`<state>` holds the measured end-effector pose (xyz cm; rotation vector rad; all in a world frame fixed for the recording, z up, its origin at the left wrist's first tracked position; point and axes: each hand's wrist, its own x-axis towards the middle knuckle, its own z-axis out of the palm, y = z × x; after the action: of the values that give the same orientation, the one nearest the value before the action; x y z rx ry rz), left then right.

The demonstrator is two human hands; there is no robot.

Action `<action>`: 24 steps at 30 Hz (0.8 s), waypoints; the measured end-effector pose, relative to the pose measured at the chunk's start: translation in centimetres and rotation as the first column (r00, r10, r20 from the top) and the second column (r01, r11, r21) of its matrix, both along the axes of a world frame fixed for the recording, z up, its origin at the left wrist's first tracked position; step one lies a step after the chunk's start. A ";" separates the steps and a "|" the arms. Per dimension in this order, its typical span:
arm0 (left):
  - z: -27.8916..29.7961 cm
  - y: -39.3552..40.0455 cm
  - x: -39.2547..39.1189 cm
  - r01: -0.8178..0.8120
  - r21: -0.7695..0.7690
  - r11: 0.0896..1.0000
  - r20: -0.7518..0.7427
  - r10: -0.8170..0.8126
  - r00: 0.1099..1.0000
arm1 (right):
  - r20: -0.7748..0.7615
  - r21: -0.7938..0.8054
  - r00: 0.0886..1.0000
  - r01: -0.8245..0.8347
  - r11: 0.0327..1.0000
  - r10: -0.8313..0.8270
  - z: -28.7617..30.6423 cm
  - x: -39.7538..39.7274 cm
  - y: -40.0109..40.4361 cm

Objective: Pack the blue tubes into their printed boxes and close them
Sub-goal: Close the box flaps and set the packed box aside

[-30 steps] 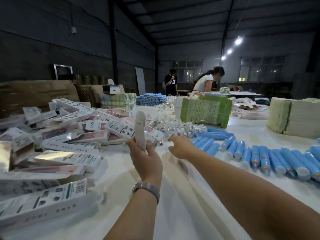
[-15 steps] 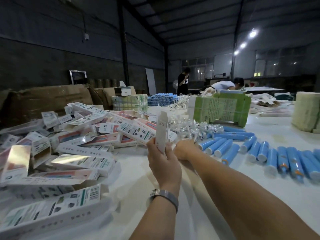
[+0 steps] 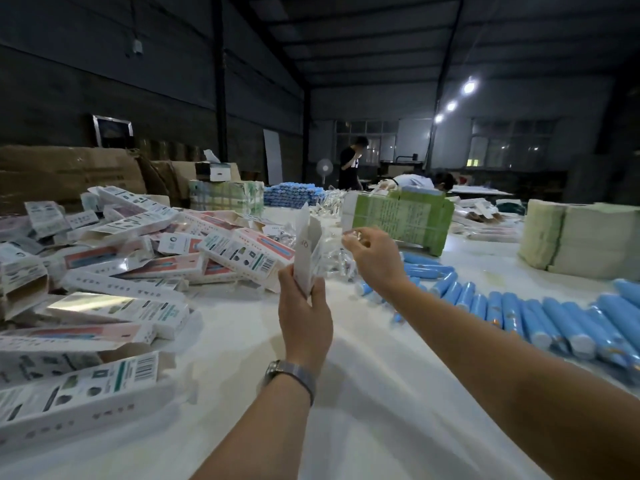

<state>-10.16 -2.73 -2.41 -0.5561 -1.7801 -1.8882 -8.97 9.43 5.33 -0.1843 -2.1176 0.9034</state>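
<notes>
Left hand: the left hand [image 3: 304,323], at frame centre, grasps an upright white printed cardboard box [image 3: 306,256] by its lower end, open top flap raised, likely so the mouth faces the other hand.
Right hand: the right hand [image 3: 375,259], just right of the box, pinches a small clear plastic packet [image 3: 349,233] in curled fingertips, apparently an insert headed for the box.
Blue tubes: the blue plastic tubes [image 3: 519,311] lie in a row across the right of the white table [image 3: 363,393], within reach.
Finished boxes: the heap of printed boxes [image 3: 121,271] fills the left of the frame.
Stage: this box seems not yet filled.
</notes>
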 end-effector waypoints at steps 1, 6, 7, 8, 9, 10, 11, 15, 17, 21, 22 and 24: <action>0.1 0.2 0.3 0.028 -0.009 1.000 -0.004 -0.028 1.000 | -0.064 -0.064 0.997 -0.054 0.997 0.050 1.1 1.7 -0.2; 0.4 0.8 1.7 0.159 -0.018 0.987 -0.021 -0.159 0.987 | -0.306 -0.079 0.931 -0.236 0.969 0.201 4.5 9.5 -1.8; 0.4 0.9 2.0 0.186 -0.008 0.982 -0.023 -0.186 0.982 | -0.309 -0.037 0.929 -0.225 0.974 0.203 4.7 10.4 -2.2; 0.4 1.1 2.3 0.215 -0.001 0.977 -0.019 -0.215 0.976 | -0.298 0.011 0.933 -0.206 0.978 0.200 4.9 10.9 -2.5; 0.4 1.3 2.7 0.243 0.000 0.970 -0.008 -0.243 0.970 | -0.283 0.056 0.940 -0.181 0.982 0.189 5.0 11.3 -2.7; 0.3 1.6 3.0 0.266 -0.006 0.964 0.005 -0.266 0.964 | -0.282 0.097 0.944 -0.151 0.984 0.173 5.1 11.5 -2.7; 0.3 1.7 3.4 0.281 -0.018 0.960 0.013 -0.281 0.960 | -0.292 0.131 0.942 -0.131 0.983 0.164 5.3 11.8 -2.6; 0.3 2.0 4.3 0.278 -0.088 0.957 -0.006 -0.279 0.960 | -0.349 0.232 0.911 -0.143 0.962 0.220 6.2 13.1 -2.4; 0.5 1.9 4.6 0.289 -0.105 0.951 -0.014 -0.292 0.956 | -0.340 0.346 0.911 -0.111 0.932 0.235 6.1 13.3 -2.3; 0.6 1.9 5.0 0.309 -0.186 0.933 0.007 -0.313 0.950 | -0.256 0.532 0.960 0.041 0.846 0.115 5.7 12.9 -1.8; 0.6 2.0 5.2 0.313 -0.210 0.926 0.005 -0.319 0.948 | -0.269 0.521 0.960 0.075 0.850 0.080 5.6 12.9 -1.8; 0.6 2.0 5.5 0.317 -0.234 0.919 -0.008 -0.328 0.945 | -0.322 0.444 0.944 0.078 0.892 0.077 5.4 13.0 -1.9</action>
<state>-4.67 -0.72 -1.86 -1.0273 -1.9877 -1.8638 4.02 7.54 10.77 0.1984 -1.9417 0.3807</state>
